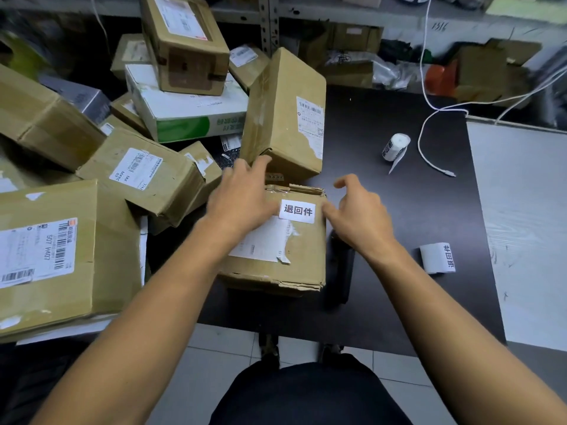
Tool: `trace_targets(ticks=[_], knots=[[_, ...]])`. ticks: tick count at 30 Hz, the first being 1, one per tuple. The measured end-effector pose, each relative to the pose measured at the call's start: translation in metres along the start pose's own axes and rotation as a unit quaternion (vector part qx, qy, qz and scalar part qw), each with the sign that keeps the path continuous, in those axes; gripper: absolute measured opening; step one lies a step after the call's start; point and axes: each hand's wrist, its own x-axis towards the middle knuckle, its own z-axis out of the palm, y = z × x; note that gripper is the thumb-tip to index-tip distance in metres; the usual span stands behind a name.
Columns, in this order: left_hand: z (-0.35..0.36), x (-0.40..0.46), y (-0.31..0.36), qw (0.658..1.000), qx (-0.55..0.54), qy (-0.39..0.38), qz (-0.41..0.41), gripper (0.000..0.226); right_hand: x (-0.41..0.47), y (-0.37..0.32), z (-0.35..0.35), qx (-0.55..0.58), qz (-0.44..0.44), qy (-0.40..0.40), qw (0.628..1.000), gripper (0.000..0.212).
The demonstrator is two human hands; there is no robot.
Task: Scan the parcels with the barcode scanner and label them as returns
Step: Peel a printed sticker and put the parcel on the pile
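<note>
A small cardboard parcel [294, 259] lies on the dark table [399, 210] in front of me, with a torn shipping label and a white return sticker [297, 211] on its top. My left hand [242, 197] rests flat on the parcel's left top, fingers spread. My right hand [359, 210] hovers at the sticker's right edge, fingers loosely bent, one fingertip touching it. A dark object that may be the barcode scanner [340, 271] lies on the table just right of the parcel, partly under my right wrist.
A taller box [285, 118] stands just behind the parcel. Several labelled parcels [138, 173] are piled at the left. A roll of return labels [395, 147] and a white cable [429, 161] lie at right, and a loose label strip [437, 257] sits nearer. A white board [521, 225] covers the far right.
</note>
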Motion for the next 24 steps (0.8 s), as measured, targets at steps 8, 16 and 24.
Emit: trace_targets(ticks=[8,16,24], knots=[[0.005,-0.028,-0.058,0.97,-0.238,-0.048,0.013,0.068,-0.04,0.017,0.018,0.229,-0.026,-0.142,0.963,0.067],[0.032,-0.06,-0.078,0.96,-0.271,-0.061,0.016,0.066,-0.057,0.005,0.027,0.205,-0.047,-0.193,0.959,0.07],[0.029,-0.098,-0.079,0.958,-0.281,-0.045,0.028,0.072,-0.088,0.004,0.022,0.232,-0.076,-0.174,0.954,0.075]])
